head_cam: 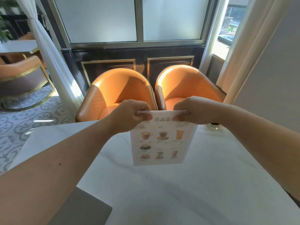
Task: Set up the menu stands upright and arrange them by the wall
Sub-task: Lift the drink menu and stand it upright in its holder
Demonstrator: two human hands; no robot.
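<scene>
Menu stand (159, 143) held upright over white table (211, 184), top corners pinched by left hand (129, 116) and right hand (193, 111).

You hold one menu sheet (159, 140) with two hands: left hand (129, 116), right hand (194, 111). You see two orange chairs (116, 93) behind one white table (178, 184). The sheet shows seven drinks.

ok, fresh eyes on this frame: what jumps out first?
The drinks menu held up at centre frame over the white tablecloth, pinched at its top edge by the left hand and right hand. Behind it, two orange tub chairs sit side by side at the table's far edge, backed by a dark gold-trimmed panel under frosted windows.
</scene>
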